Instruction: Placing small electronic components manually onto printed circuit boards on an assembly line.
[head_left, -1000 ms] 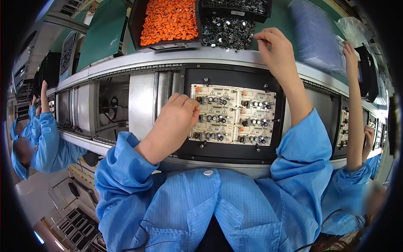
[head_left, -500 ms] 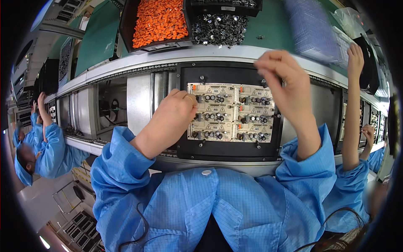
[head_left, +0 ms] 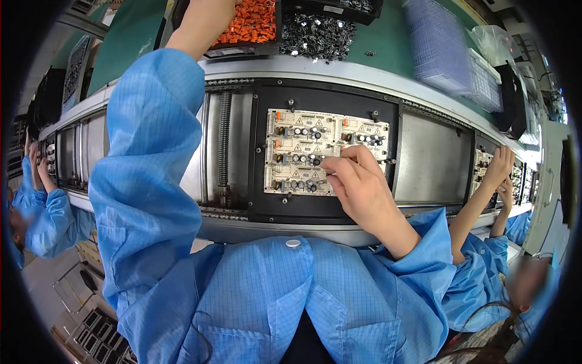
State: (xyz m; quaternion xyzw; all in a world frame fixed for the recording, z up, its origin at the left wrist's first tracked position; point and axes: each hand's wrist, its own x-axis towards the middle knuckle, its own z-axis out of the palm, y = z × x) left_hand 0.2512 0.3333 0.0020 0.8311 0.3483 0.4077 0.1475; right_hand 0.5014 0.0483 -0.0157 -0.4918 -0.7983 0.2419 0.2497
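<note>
My left hand reaches up over the black bin of small orange parts. Its fingers run out of view at the top edge, so their grip is hidden. My right hand is over the lower middle of a pale circuit board panel, thumb and forefinger pinched together. Whatever may be between those fingertips is too small to make out. The panel carries black capacitors and a few orange parts, and lies in a black carrier frame. My right hand covers its lower right portion.
Loose small black parts are heaped beside the orange ones. Stacked clear plastic trays stand on the green bench at the right. A conveyor rail runs behind the frame. A co-worker's hand is over other boards on the right.
My left hand has gone from the panel's left edge up to the orange parts. My right hand has come down from the upper right onto the panel. The view has shifted slightly.
</note>
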